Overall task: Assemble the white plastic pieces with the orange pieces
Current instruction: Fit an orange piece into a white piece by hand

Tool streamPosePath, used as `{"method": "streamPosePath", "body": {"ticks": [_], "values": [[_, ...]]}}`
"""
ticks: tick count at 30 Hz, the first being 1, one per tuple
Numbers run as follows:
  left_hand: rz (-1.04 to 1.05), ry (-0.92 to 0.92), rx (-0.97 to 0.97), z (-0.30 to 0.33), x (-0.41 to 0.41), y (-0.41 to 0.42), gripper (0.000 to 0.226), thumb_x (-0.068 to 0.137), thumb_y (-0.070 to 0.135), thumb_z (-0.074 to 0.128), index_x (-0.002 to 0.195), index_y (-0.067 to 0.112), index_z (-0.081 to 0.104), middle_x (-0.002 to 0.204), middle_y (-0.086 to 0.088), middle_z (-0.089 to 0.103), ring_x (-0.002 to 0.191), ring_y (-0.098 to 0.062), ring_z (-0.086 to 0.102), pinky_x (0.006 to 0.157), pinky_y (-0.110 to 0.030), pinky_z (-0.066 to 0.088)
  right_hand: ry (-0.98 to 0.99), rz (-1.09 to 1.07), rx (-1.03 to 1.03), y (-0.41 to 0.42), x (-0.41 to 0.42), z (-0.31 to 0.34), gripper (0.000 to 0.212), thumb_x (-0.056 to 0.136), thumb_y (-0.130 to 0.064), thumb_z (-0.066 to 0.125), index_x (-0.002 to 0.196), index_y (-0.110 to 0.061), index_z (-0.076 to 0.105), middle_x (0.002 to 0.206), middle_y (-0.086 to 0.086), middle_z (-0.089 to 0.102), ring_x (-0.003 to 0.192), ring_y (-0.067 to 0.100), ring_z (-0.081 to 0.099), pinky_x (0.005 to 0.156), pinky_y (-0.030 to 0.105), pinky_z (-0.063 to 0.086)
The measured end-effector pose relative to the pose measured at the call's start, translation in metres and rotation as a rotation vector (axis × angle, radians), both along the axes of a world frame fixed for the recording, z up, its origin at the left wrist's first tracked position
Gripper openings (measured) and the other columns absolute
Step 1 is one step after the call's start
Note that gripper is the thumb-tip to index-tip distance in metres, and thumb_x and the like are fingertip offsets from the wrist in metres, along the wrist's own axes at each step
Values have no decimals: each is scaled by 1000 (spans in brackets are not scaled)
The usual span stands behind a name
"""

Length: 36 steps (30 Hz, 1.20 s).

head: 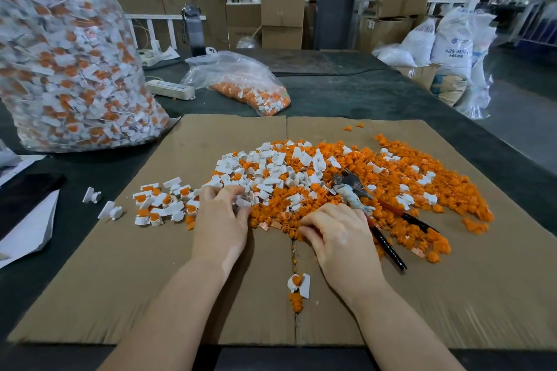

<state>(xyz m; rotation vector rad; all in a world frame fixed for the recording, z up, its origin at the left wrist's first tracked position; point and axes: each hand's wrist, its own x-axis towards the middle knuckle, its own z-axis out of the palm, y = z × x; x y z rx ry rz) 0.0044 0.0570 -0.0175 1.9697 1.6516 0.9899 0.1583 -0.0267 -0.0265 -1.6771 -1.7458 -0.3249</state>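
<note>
A cardboard sheet (pixel 150 280) lies on the dark worktop (pixel 376 93) and carries everything in play. On its middle sits a heap of white pieces (pixel 265 169), merging on the right into a wider spread of orange pieces (pixel 422 187). The left hand (pixel 221 220) rests at the heap's near edge, fingers curled into the white pieces; whether it holds one cannot be told. The right hand (pixel 337 235) lies on the orange pieces, fingers bent down, its hold likewise unclear. Pliers (pixel 361 199) lie just beyond it. Joined pieces (pixel 162 205) cluster left of the heap. A big bag (pixel 60 54) stands off the sheet's far-left corner.
</note>
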Motion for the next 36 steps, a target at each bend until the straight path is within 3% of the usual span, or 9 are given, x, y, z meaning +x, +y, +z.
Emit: {"method": "streamPosePath", "body": {"ticks": [3,5,9,13,17,22,24,28,36], "values": [[-3,-57,-9,0,0,1,23,86,18,66,109,19,62,107,3,38,91,-12,52,82,-19,36,85,26,43,-1,1,1,6,77,-8,75,77,-10,69,75,0,64,71,19,61,66,39,52],[-4,-90,-21,0,0,1,22,83,16,69,104,18,63,106,2,41,89,-12,53,82,-19,37,131,35,85,-1,2,1,5,79,-5,72,84,-8,70,80,1,65,74,16,62,69,30,53],[8,-200,-4,-1,0,0,26,82,14,70,107,16,64,105,2,45,91,-14,55,85,-20,39,134,-19,114,0,1,2,25,81,0,68,106,-2,69,89,6,65,80,12,62,73,18,49],[-21,-252,31,2,4,-3,22,82,15,70,104,17,66,95,5,49,81,-6,52,67,-3,35,207,-53,93,0,0,2,25,82,2,65,107,-2,69,91,7,62,80,7,55,76,11,45],[-172,-320,13,5,18,-14,12,83,16,69,82,24,61,83,5,60,75,-1,54,64,-3,38,239,-36,101,-1,0,2,10,85,-3,63,93,-3,69,90,5,59,79,9,56,70,16,48],[-329,-313,-3,4,37,-25,11,87,18,64,93,24,71,87,11,57,86,-2,52,73,-8,38,275,-66,148,-1,1,4,5,88,-8,60,90,-5,63,92,6,57,78,14,56,63,27,52],[-353,-309,24,4,40,-28,13,85,15,65,90,26,71,84,13,49,84,5,48,70,-3,34,299,-64,147,-1,2,4,5,89,-10,59,91,-5,61,89,5,59,76,14,58,62,30,54],[-401,-303,31,3,39,-29,14,87,15,63,87,27,68,82,16,52,83,17,47,69,2,32,349,-16,114,0,2,5,6,86,-13,65,88,-7,63,84,0,59,75,9,55,66,16,47],[-393,-315,-18,0,37,-32,6,85,28,66,89,31,69,91,13,66,89,5,56,73,0,36,400,43,75,-3,3,6,23,88,1,57,107,-5,69,95,2,61,89,9,57,80,18,48]]}}
